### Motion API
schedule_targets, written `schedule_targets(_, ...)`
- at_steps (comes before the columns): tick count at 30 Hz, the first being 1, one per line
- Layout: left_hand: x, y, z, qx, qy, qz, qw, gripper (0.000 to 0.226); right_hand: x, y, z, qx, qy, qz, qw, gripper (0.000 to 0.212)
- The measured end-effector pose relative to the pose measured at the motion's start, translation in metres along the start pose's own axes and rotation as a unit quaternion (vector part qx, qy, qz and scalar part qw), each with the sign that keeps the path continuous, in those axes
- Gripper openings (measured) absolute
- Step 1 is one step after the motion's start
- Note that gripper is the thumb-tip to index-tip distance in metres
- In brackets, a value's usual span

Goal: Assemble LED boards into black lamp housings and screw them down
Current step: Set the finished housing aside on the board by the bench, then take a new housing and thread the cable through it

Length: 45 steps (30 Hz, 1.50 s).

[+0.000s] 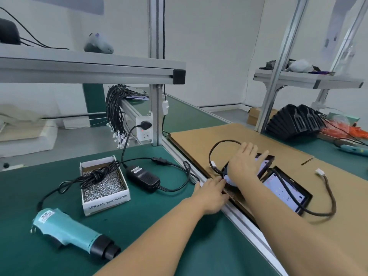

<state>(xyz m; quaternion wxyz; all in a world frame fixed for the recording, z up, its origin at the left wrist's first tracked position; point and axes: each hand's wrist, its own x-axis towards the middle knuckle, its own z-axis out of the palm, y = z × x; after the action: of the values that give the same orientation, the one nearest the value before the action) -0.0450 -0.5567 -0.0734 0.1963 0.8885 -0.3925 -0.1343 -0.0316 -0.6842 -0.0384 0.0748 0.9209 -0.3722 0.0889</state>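
An LED board [282,187] is already seated in the nearer black lamp housing [305,198] on the cardboard sheet [199,136], while a second board is being pressed into the farther housing [267,159] by the flat, open right hand [244,162], with the left hand [211,193] laid open-fingered at its near edge, gripping nothing. No screwing is judged to be begun, since the teal electric screwdriver [67,232] is left lying apart on the green mat. The white carton [107,202] is filled with loose screws, and more empty housings [294,121] are stacked at the far right.
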Motion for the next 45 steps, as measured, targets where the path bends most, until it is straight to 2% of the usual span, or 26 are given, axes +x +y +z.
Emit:
schedule_targets(2, -0.007, -0.009, -0.006, -0.001, 0.006, -0.014, 1.0, 0.057, 0.0, -0.015, -0.007, 0.008, -0.007, -0.014, 1.0, 0.066)
schedule_targets(5, -0.022, -0.022, -0.014, 0.007, -0.005, -0.039, 0.999, 0.058, 0.006, -0.023, -0.015, -0.01, -0.067, 0.02, 0.997, 0.071)
schedule_targets(9, -0.044, -0.039, -0.024, 0.027, -0.005, -0.049, 0.998, 0.058, 0.012, -0.004, -0.02, -0.101, -0.151, 0.074, 0.981, 0.063)
schedule_targets(11, -0.054, -0.045, -0.027, 0.034, -0.003, -0.051, 0.998, 0.057, 0.012, 0.002, -0.023, -0.105, -0.12, 0.089, 0.983, 0.062)
schedule_targets(13, -0.065, -0.05, -0.028, 0.04, -0.002, -0.054, 0.998, 0.057, 0.007, -0.003, -0.029, -0.072, -0.036, 0.075, 0.994, 0.069)
schedule_targets(16, -0.08, -0.057, -0.029, 0.04, 0.004, -0.069, 0.997, 0.058, -0.021, -0.036, -0.038, 0.012, 0.025, -0.044, 0.999, 0.066)
schedule_targets(19, -0.095, -0.066, -0.035, 0.03, 0.029, -0.084, 0.996, 0.058, -0.064, -0.082, -0.035, 0.082, -0.012, -0.17, 0.982, 0.051)
schedule_targets(22, -0.12, -0.081, -0.047, 0.057, 0.059, -0.111, 0.99, 0.061, -0.103, -0.123, -0.033, 0.123, -0.052, -0.252, 0.958, 0.051)
schedule_targets(25, -0.156, -0.106, -0.061, 0.091, 0.089, -0.153, 0.98, 0.061, -0.137, -0.157, -0.039, 0.176, -0.072, -0.311, 0.931, 0.055)
schedule_targets(27, -0.186, -0.124, -0.071, 0.076, 0.109, -0.188, 0.973, 0.058, -0.159, -0.179, -0.045, 0.194, -0.082, -0.353, 0.912, 0.059)
schedule_targets(34, -0.281, -0.184, -0.09, 0.068, 0.146, -0.314, 0.936, 0.051, -0.235, -0.244, -0.058, 0.194, -0.105, -0.465, 0.857, 0.058)
schedule_targets(40, -0.339, -0.254, -0.118, 0.113, 0.196, -0.417, 0.88, 0.052, -0.287, -0.28, -0.056, 0.181, -0.108, -0.543, 0.813, 0.056)
schedule_targets(45, -0.369, -0.311, -0.135, 0.233, 0.156, -0.49, 0.825, 0.055, -0.323, -0.301, -0.047, 0.145, -0.108, -0.589, 0.788, 0.055)
